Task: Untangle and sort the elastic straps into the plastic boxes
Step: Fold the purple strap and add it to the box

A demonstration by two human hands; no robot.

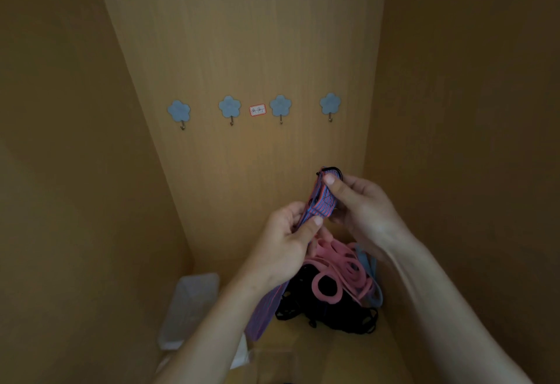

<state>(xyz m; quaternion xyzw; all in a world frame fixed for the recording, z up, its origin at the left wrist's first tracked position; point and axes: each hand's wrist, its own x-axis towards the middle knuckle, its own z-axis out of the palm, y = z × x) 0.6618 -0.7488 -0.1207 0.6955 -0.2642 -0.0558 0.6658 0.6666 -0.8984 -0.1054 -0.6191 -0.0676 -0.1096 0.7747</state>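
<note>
Clear plastic box sits well left of the tangled pile, down on the cupboard floor; can't tell if anything's in it. Above the pile, my left hand is pinching the striped pink-and-blue strap between thumb and curled fingers, and the strap's long tail drops past my wrist to just left of the pile. Further right, also above the pile, my right hand has thumb and fingers closed on the strap's upper end, right by a black loop. This stuff looks light, floppy and stretchy, so I reckon yanking would only tighten the tangle. Better to grip it flat near an end and feed it through. The pink, black and pale blue straps in the pile look properly knotted together.
</note>
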